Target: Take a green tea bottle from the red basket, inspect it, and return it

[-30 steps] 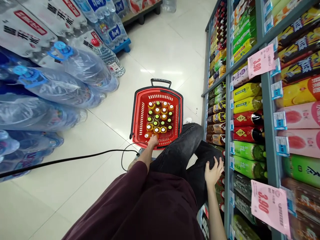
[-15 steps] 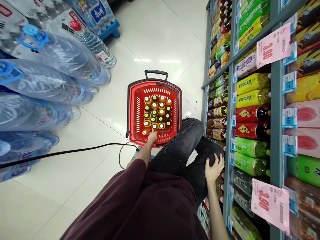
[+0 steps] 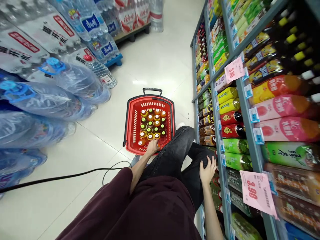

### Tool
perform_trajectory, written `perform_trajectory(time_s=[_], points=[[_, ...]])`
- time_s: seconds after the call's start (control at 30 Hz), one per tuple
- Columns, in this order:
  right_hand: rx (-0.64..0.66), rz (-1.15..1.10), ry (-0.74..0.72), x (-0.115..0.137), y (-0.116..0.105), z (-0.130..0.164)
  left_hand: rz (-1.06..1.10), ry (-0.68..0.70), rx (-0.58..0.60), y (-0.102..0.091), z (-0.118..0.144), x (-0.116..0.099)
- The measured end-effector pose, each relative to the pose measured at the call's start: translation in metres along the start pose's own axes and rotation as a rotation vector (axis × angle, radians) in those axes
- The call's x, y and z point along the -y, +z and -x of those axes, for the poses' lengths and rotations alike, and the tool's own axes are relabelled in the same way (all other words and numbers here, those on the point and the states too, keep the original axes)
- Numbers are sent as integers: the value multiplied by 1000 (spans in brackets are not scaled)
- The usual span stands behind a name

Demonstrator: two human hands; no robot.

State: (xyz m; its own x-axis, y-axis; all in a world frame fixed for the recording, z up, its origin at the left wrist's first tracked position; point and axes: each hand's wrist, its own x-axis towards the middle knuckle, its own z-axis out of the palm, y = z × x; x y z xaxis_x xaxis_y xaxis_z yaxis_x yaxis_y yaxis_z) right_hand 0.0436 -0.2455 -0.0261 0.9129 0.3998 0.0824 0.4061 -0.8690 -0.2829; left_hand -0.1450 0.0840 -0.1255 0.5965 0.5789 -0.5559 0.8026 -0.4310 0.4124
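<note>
A red plastic shopping basket [image 3: 129, 128] with a black rim stands on the floor in front of me. Upright small bottles [image 3: 150, 123] with white and green caps fill its middle in rows. My left hand [image 3: 152, 146] reaches over the near side, fingers curled down beside the nearest row; what they grip is hidden, with a bit of orange showing by the fingertips. A white-capped bottle [image 3: 141, 142] stands just left of that hand. My right hand [image 3: 208, 169] rests open on my right knee, fingers spread over the black trousers, holding nothing.
Drink shelves [image 3: 241, 100] with pink price signs [image 3: 258, 192] run close along my right. On the left stand large water jugs [image 3: 72, 80] and wrapped water packs [image 3: 53, 30]. A black cable [image 3: 75, 174] crosses the left side. A black basket handle [image 3: 152, 89] projects at the far side.
The view has tilted up and turned slightly, showing more of the aisle ahead. My left hand stays at the basket's near end; my right hand stays on the knee.
</note>
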Motion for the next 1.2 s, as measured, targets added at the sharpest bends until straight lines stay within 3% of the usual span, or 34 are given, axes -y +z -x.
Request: perform_trajectory(time_s=[0.27, 0.5, 0.6, 0.7, 0.87, 1.07, 1.2], points=[[18, -79, 9, -4, 12, 2, -15, 265, -257, -76, 17, -49], [76, -120, 79, 10, 1, -6, 17, 546, -495, -153, 63, -127], [116, -159, 150, 23, -9, -8, 26, 626, -564, -174, 85, -161], [149, -238, 192, 38, -20, -9, 38, 710, -535, -174, 99, -189], [223, -479, 117, 56, -28, -3, -2, 881, -459, -147, 118, -217], [147, -960, -50, 86, 3, 4, 36, 1085, -446, -136, 140, -230], [62, -1080, 75, 113, 26, 11, 145, 1162, -295, -122, 142, -235]])
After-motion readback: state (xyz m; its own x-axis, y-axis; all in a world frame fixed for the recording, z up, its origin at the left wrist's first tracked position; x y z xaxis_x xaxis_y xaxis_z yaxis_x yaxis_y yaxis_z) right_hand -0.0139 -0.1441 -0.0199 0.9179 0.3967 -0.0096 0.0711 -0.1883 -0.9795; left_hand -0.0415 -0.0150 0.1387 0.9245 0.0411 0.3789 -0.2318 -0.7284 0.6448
